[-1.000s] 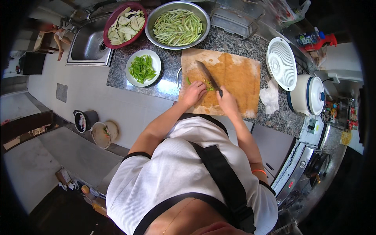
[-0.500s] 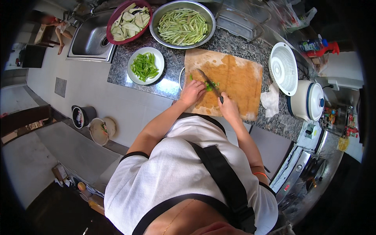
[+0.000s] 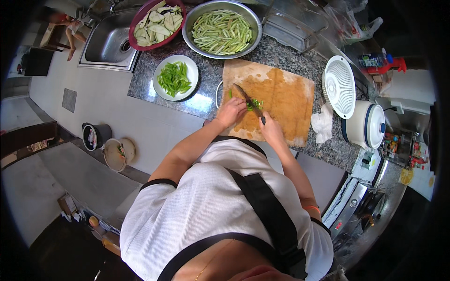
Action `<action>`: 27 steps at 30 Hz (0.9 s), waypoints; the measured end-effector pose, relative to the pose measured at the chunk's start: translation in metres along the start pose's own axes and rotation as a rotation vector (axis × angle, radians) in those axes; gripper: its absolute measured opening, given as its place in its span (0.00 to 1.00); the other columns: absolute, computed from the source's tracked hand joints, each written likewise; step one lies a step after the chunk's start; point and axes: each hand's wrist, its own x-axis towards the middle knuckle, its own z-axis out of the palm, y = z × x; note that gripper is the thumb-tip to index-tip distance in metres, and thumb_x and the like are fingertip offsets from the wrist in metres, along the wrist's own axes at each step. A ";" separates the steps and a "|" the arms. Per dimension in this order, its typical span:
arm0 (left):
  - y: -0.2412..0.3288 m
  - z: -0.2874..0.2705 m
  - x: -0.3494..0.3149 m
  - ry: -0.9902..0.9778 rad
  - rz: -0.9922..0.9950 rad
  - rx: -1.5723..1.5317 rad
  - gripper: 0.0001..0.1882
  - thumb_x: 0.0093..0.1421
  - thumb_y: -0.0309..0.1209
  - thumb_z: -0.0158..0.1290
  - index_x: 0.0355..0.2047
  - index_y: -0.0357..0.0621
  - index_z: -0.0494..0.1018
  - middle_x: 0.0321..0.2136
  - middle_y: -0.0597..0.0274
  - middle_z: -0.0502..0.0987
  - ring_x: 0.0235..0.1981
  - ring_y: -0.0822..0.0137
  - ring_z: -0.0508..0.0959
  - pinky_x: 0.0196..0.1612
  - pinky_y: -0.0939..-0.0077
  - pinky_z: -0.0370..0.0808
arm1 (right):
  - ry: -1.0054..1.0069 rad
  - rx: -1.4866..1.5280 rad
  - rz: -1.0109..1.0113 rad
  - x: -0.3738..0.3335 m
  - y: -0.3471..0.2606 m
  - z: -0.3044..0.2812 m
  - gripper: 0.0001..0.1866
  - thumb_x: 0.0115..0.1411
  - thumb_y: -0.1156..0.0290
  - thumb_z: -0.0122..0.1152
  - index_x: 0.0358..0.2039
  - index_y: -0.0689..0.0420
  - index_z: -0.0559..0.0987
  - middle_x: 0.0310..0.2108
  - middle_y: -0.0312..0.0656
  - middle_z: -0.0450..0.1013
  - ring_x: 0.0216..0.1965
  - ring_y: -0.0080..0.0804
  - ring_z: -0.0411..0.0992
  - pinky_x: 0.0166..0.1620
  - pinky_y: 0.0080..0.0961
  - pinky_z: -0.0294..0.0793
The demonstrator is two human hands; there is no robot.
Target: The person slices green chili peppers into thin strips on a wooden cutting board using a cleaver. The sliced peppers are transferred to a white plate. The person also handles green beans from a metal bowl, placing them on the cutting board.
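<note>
A wooden cutting board (image 3: 287,96) lies on the speckled counter in front of me. My right hand (image 3: 272,129) is closed round the dark handle of a kitchen knife (image 3: 244,95), whose blade slants up and left over the board. Beside the blade, my left hand (image 3: 231,113) has its fingers curled down on a green vegetable, mostly hidden under them. Small chopped green pieces (image 3: 258,104) lie along the knife's right side. Left of the board stands a white plate (image 3: 194,70) of sliced green pepper (image 3: 174,78).
Behind the board sit a steel bowl (image 3: 259,33) of cut green stalks and a dark red basin (image 3: 133,35) of sliced eggplant. A sink (image 3: 105,44) is at far left. Rightward are a crumpled white cloth (image 3: 322,124), a white colander (image 3: 340,86) and a cooker (image 3: 358,125).
More chopped green pieces show to the right of the blade. The knife and both hands have shifted only slightly on the board.
</note>
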 end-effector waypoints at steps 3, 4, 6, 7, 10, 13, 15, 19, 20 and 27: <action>0.001 0.002 0.000 -0.033 -0.054 0.006 0.05 0.48 0.29 0.53 0.26 0.42 0.71 0.31 0.59 0.73 0.34 0.59 0.71 0.39 0.69 0.69 | 0.015 -0.014 -0.009 0.006 -0.003 0.005 0.13 0.57 0.61 0.44 0.39 0.55 0.67 0.24 0.58 0.71 0.30 0.58 0.70 0.33 0.50 0.68; 0.001 0.002 0.000 -0.024 -0.053 0.002 0.05 0.48 0.28 0.53 0.25 0.42 0.71 0.30 0.59 0.72 0.34 0.58 0.71 0.38 0.69 0.69 | 0.018 -0.021 -0.010 0.006 -0.004 0.004 0.14 0.57 0.61 0.44 0.39 0.55 0.67 0.24 0.58 0.71 0.30 0.58 0.70 0.33 0.50 0.68; 0.000 0.001 -0.002 -0.006 -0.047 -0.002 0.05 0.48 0.28 0.53 0.25 0.42 0.71 0.30 0.59 0.72 0.34 0.58 0.70 0.38 0.69 0.69 | 0.011 -0.012 -0.010 0.004 -0.005 0.003 0.14 0.57 0.61 0.44 0.39 0.55 0.67 0.24 0.59 0.71 0.30 0.58 0.70 0.33 0.50 0.68; 0.000 0.000 -0.002 -0.024 -0.045 -0.003 0.05 0.48 0.28 0.53 0.25 0.42 0.71 0.29 0.59 0.71 0.34 0.58 0.70 0.38 0.69 0.69 | 0.009 -0.006 -0.012 0.003 -0.006 0.002 0.14 0.57 0.61 0.44 0.39 0.55 0.67 0.24 0.59 0.71 0.30 0.58 0.70 0.33 0.50 0.68; 0.000 -0.001 0.000 -0.042 -0.029 -0.002 0.05 0.48 0.28 0.53 0.25 0.42 0.71 0.29 0.59 0.70 0.33 0.58 0.69 0.37 0.69 0.68 | 0.006 0.054 -0.003 -0.006 0.005 0.002 0.14 0.57 0.61 0.46 0.37 0.58 0.68 0.26 0.61 0.70 0.31 0.59 0.68 0.32 0.48 0.66; 0.000 0.001 0.000 -0.027 -0.010 0.004 0.05 0.48 0.28 0.53 0.26 0.42 0.71 0.28 0.60 0.70 0.33 0.58 0.69 0.37 0.69 0.68 | 0.052 0.100 0.005 -0.006 0.003 0.000 0.14 0.57 0.61 0.46 0.36 0.59 0.68 0.26 0.61 0.70 0.31 0.59 0.68 0.32 0.48 0.66; -0.001 0.002 -0.001 -0.039 -0.010 -0.002 0.05 0.48 0.28 0.53 0.26 0.42 0.71 0.28 0.60 0.70 0.33 0.58 0.69 0.37 0.69 0.68 | 0.042 0.061 -0.017 0.004 0.002 0.011 0.13 0.57 0.62 0.46 0.37 0.57 0.67 0.25 0.60 0.70 0.30 0.59 0.69 0.32 0.49 0.67; -0.001 0.000 0.002 0.003 0.001 -0.019 0.04 0.48 0.27 0.52 0.26 0.43 0.69 0.26 0.61 0.68 0.32 0.58 0.68 0.36 0.70 0.68 | 0.039 0.096 -0.046 0.017 -0.008 0.004 0.13 0.57 0.62 0.45 0.38 0.56 0.67 0.25 0.60 0.70 0.31 0.59 0.69 0.33 0.50 0.67; 0.000 -0.001 0.001 -0.011 -0.008 -0.020 0.04 0.48 0.27 0.52 0.26 0.43 0.69 0.26 0.61 0.68 0.32 0.58 0.68 0.36 0.70 0.68 | 0.027 0.086 -0.029 0.014 -0.009 0.000 0.13 0.57 0.62 0.45 0.38 0.56 0.67 0.25 0.60 0.70 0.31 0.59 0.69 0.33 0.49 0.67; -0.001 -0.001 0.000 -0.059 -0.032 0.008 0.05 0.48 0.27 0.54 0.25 0.42 0.70 0.30 0.59 0.71 0.33 0.58 0.69 0.37 0.69 0.68 | 0.007 0.070 -0.008 0.006 -0.006 0.007 0.14 0.57 0.61 0.46 0.39 0.56 0.68 0.25 0.59 0.71 0.31 0.58 0.69 0.34 0.49 0.67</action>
